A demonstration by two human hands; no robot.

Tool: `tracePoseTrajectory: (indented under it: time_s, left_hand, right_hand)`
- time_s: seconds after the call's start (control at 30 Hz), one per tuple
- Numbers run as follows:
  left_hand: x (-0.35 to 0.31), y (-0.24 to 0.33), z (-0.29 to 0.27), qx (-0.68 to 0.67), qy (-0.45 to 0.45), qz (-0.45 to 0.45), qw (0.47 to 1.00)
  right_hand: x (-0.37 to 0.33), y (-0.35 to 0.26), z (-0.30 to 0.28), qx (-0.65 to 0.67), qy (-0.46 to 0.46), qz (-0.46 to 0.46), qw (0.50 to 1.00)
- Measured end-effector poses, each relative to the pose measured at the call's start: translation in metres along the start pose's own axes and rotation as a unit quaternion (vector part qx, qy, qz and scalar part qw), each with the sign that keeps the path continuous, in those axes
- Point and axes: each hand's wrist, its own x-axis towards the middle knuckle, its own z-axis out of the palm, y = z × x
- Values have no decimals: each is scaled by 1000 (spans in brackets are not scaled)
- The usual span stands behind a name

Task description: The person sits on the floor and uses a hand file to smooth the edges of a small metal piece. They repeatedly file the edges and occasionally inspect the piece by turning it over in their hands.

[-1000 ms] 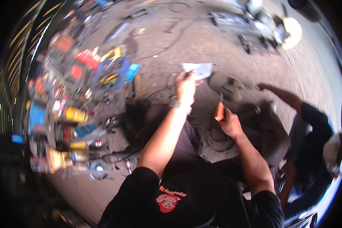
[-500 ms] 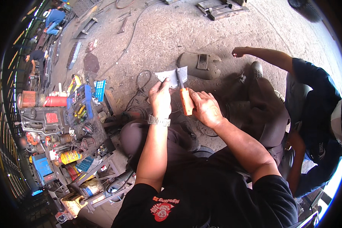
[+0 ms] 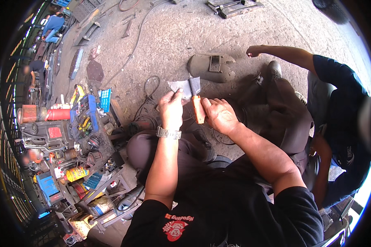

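My left hand (image 3: 171, 108) pinches a torn piece of thin grey-white sheet (image 3: 181, 87) between thumb and fingers; whether it is paper or cloth I cannot tell. Across the sheet's darker right part lies the dark shaft of an orange-handled tool (image 3: 199, 109), its thin tip pointing away from me. My right hand (image 3: 221, 115) is closed on the ribbed orange handle, thumb along its side. The tool's exact kind is not clear. Beyond the sheet, a dusty welding mask (image 3: 212, 68) lies on the concrete floor.
At left stands a cluttered bench (image 3: 107, 142) with a blue tool case (image 3: 85, 115), yellow bottle (image 3: 76, 173) and blue box (image 3: 48, 188). A co-worker (image 3: 338, 94) sits close on my right, one arm stretched forward. Cables (image 3: 151, 88) trail over the floor.
The view has shifted slightly. My hands keep their holds on the sheet and the orange-handled tool, with the tool a little more upright against the sheet.
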Motion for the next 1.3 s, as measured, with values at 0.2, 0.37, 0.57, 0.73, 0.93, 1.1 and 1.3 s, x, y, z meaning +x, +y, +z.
tracePoseTrajectory:
  time_s: [0.2,0.37,0.57,0.73,0.93,1.1,1.3]
  left_hand:
    - [-11,6,3,-20,-13,-1,1000]
    - [-8,2,-1,-18,-28,-12,999]
    - [-8,5,-1,-5,-51,-3,999]
    - [-3,0,-4,1,-64,-1,998]
    - [2,-4,-11,55,-52,-5,997]
    - [-5,5,-4,46,-52,-2,998]
    - [-6,2,-1,39,-49,14,998]
  right_hand:
    - [-5,0,2,-12,-4,-12,1000]
    - [-7,1,-2,-31,-14,-21,999]
    - [-7,7,3,-67,-23,-31,997]
    - [-7,12,5,-74,-22,-36,996]
    - [-7,8,6,-80,-25,-41,996]
    - [-7,9,7,-83,-29,-43,995]
    - [-7,11,13,-86,-39,-33,995]
